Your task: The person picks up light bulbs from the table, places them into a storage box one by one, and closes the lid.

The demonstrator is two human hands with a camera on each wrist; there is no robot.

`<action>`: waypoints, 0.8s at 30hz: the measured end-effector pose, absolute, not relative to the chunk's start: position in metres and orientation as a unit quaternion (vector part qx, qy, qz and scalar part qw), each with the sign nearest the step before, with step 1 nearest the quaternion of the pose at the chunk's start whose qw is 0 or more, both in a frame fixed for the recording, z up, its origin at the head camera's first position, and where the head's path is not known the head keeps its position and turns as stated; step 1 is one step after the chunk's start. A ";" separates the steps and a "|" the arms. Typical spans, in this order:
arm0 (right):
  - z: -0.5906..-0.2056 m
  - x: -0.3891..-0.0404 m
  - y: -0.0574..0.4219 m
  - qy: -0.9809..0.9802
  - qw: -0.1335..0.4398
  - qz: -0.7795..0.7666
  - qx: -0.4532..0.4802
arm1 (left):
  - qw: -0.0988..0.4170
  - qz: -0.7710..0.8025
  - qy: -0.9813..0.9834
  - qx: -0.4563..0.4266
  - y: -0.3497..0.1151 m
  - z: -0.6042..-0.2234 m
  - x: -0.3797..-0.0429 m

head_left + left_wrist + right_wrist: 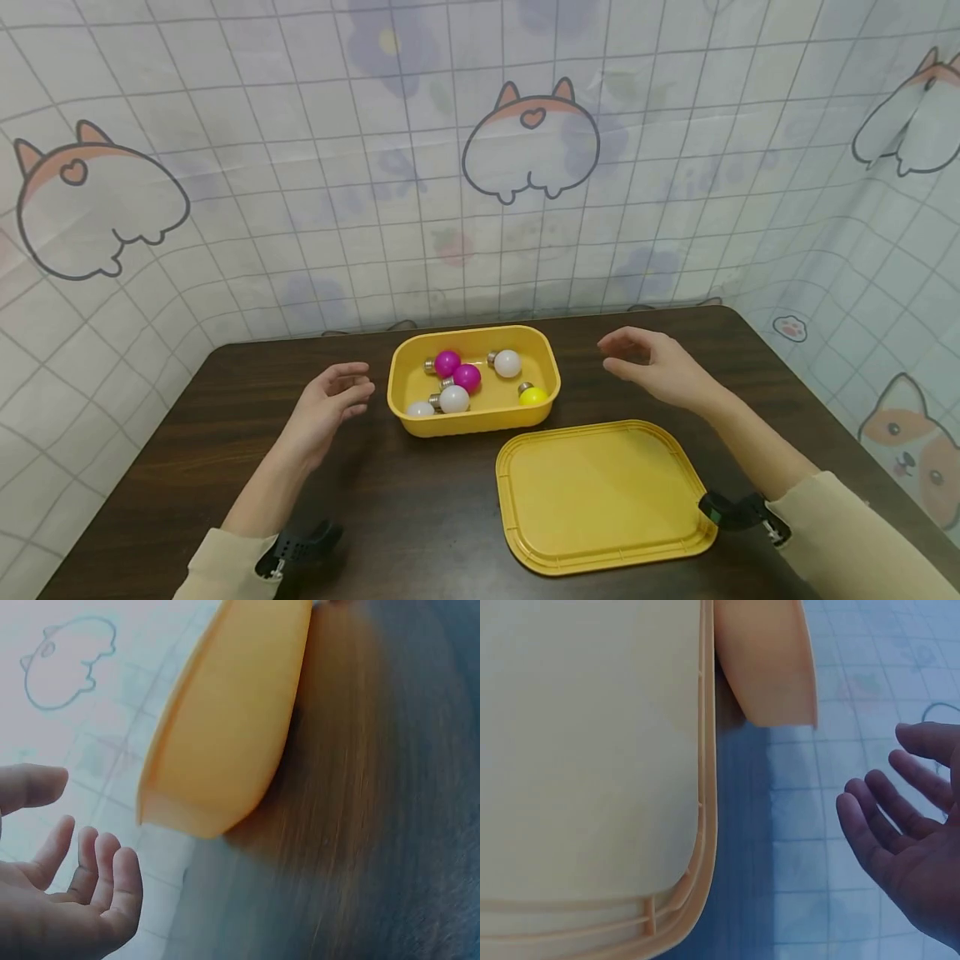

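Note:
A yellow plastic box (472,424) stands on the dark table, with several small bulbs lying inside it. Two bulbs are magenta, such as this magenta bulb (447,363); others are white, like the white bulb (507,363), and one is a yellow bulb (533,395). To the box's left, apart from it, my left hand (330,408) hovers with fingers loosely bent and holds nothing. My right hand (660,364) is raised to the right of the box, also holding nothing, thumb and fingers apart. In front of the right hand lies a flat yellow lid (603,496).
The dark wooden table (405,517) reaches back to a wall covering (337,208) with a grid and cartoon dogs. Similar covering closes in the left and right sides. A black strap (303,546) is on the left wrist, another black strap (738,510) on the right.

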State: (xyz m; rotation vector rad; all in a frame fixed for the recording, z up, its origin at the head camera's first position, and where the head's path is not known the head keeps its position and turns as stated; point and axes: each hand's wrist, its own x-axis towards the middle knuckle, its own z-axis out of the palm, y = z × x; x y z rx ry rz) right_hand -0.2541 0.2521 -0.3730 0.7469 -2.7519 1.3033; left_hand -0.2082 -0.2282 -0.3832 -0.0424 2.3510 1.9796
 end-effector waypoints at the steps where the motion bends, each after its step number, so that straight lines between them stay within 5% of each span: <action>1: -0.373 -0.252 0.255 -0.879 0.002 0.415 0.234 | 0.036 0.643 0.765 -0.010 -0.227 -0.383 -0.206; 24: -0.393 -0.218 0.299 -0.917 -0.107 0.354 0.147 | 0.157 0.657 0.737 -0.005 -0.200 -0.388 -0.172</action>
